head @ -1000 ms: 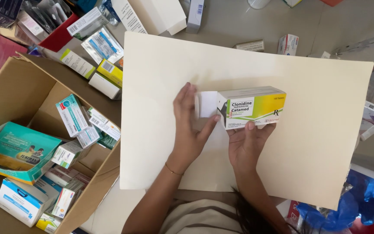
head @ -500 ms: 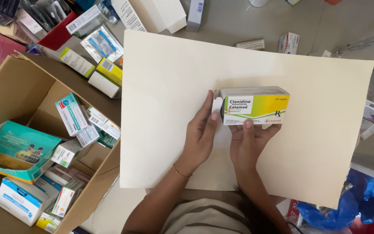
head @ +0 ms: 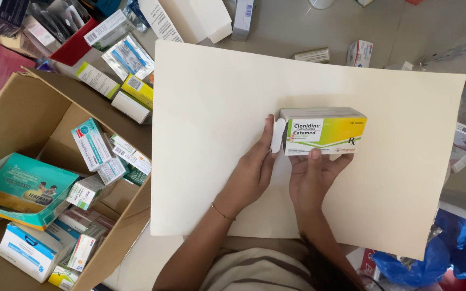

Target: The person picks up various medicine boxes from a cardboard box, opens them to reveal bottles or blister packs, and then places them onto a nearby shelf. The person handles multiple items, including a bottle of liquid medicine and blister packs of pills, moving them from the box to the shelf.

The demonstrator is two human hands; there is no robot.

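Hands (head: pixel 311 178) cupped around medicine box (head: pixel 323 131)

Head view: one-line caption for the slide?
Right hand holds a yellow-green medicine box over a cream sheet; left hand presses its white end flap.

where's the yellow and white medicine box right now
In the head view, the yellow and white medicine box sits right of centre above the cream board, between the left hand and right hand.
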